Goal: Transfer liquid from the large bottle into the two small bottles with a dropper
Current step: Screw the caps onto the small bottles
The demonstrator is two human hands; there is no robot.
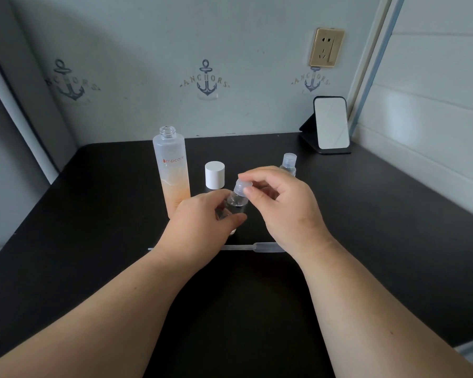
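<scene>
The large frosted bottle (172, 170) stands uncapped at centre left, its lower part holding peach liquid. Its white cap (215, 174) stands just to the right. My left hand (202, 227) grips the body of a small clear bottle (235, 203), which leans slightly. My right hand (279, 203) pinches that bottle's translucent cap (242, 186) between thumb and fingers. A second small bottle (288, 163) with its cap on stands behind my right hand. The clear plastic dropper (257, 247) lies flat on the table below my hands, partly hidden by my wrists.
The dark table (107, 214) reaches to a wall with anchor prints. A small mirror on a black stand (331, 124) sits at the back right corner. A gold wall socket (326, 47) is above it. White panelling runs along the right side.
</scene>
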